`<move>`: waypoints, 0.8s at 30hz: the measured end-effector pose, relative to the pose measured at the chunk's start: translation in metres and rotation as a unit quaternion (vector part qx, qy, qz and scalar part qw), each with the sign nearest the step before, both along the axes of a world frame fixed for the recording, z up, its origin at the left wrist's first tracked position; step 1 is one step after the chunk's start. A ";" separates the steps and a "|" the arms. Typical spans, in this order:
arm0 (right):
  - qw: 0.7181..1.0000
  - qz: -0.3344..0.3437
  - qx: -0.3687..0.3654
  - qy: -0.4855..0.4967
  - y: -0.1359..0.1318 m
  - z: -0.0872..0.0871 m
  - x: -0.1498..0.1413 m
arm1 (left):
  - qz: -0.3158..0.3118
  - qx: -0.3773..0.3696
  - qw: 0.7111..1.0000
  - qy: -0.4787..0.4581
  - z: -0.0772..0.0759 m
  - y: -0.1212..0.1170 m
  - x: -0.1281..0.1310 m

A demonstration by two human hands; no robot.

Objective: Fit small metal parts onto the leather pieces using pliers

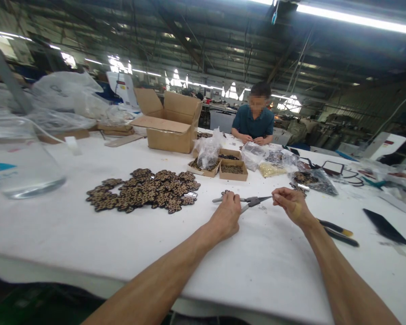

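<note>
My left hand [227, 212] is closed around the handles of a pair of needle-nose pliers [253, 201], whose tips point right. Close by those tips, my right hand [291, 203] pinches with thumb and forefinger; what it holds, if anything, is too small to make out. Several tiny metal bits [263, 208] lie on the white table [203, 275] under the pliers. Left of my left hand spreads a pile of leopard-print patches [149, 188] with dark edges. A second pair of pliers [338, 232], with black and yellow handles, rests beside my right wrist.
Beyond the hands stand small cardboard trays [233, 174] of parts, plastic bags [209, 149] and an open carton [171, 135]. A water jug [20, 158] is at left, a dark flat phone-like slab [386, 226] at right. A person [253, 122] works across the table.
</note>
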State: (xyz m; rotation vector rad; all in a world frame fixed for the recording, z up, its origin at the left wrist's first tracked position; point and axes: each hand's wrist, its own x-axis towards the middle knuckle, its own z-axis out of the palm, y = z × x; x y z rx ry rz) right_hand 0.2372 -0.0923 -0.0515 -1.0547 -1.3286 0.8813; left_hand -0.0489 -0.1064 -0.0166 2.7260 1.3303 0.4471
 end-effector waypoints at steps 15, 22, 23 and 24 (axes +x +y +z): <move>0.984 0.121 -0.062 0.115 -0.009 0.009 -0.006 | -0.017 -0.029 0.999 -0.028 -0.002 0.002 -0.002; 0.982 0.128 -0.079 0.110 -0.009 0.010 -0.003 | -0.037 -0.011 0.999 -0.036 -0.008 0.004 -0.004; 0.982 0.130 -0.082 0.110 -0.009 0.010 -0.003 | -0.038 -0.011 0.998 -0.039 -0.008 0.004 -0.004; 0.982 0.132 -0.085 0.109 -0.009 0.011 -0.002 | -0.039 -0.013 0.998 -0.040 -0.008 0.004 -0.004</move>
